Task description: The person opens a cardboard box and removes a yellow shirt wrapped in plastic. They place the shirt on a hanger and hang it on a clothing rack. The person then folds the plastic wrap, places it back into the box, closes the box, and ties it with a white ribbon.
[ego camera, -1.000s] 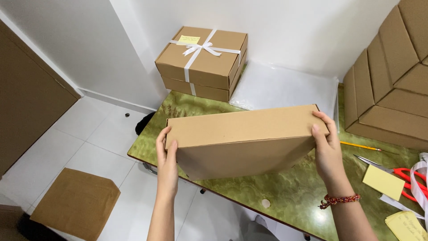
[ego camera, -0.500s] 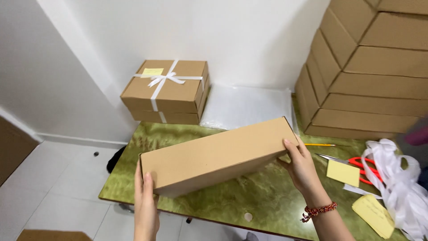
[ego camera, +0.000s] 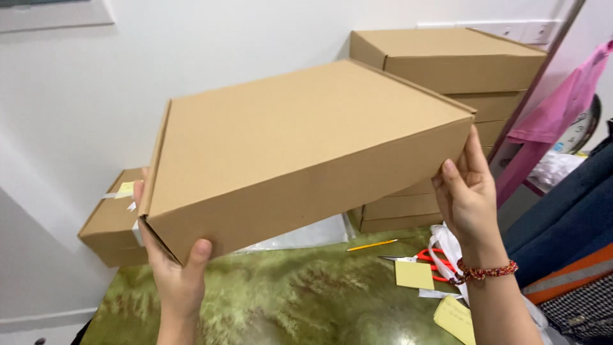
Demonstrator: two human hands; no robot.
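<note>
I held the box [ego camera: 300, 160] up in the air between my 2 hands — my left hand [ego camera: 175, 275] clasped its lower left corner, thumb on the front wall, and my right hand [ego camera: 469, 195] gripped its right end. Under my right wrist lay red scissors [ego camera: 434, 262] and yellow notes [ego camera: 414, 275] on the green table [ego camera: 287, 306]. Beyond my right fingers rose a stack [ego camera: 460, 70] of boxes — behind my left hand sat a ribboned box [ego camera: 112, 230].

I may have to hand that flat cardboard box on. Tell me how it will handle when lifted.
The cardboard box probably stays stiff: its flat panels show no sag while held only at the ends by the left hand and right hand. It seems light for its size, raised clear of the green table by fingertips. Its smooth sides might slip; it already tilts.
</note>
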